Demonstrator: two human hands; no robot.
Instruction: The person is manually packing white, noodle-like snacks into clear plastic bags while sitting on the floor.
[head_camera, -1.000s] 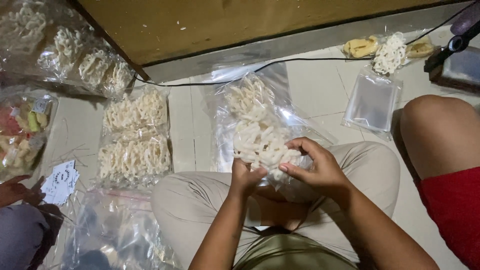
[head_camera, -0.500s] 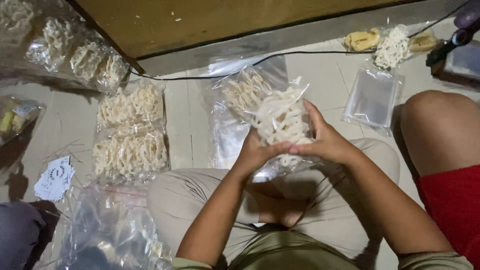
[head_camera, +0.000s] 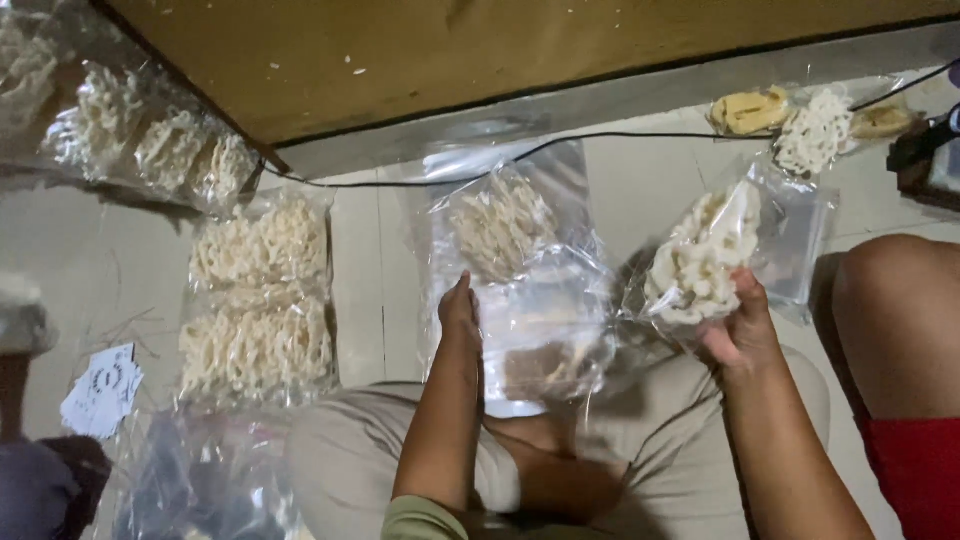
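My right hand holds up a clear plastic bag filled with white noodle-shaped crackers, lifted to the right above my knee. My left hand rests edge-on against a large clear bag lying on the floor in front of my lap; that bag has white crackers in its far half and looks empty near me. I sit cross-legged in beige trousers.
Packed cracker bags lie on the tiled floor to the left, more at the far left. A black cable runs along a wooden board's edge. Another person's knee in red shorts is at right. Loose empty bags lie bottom left.
Both hands held one cracker bag together over my lap; now my right hand has carried the filled bag off to the right and my left hand has dropped to the large bag.
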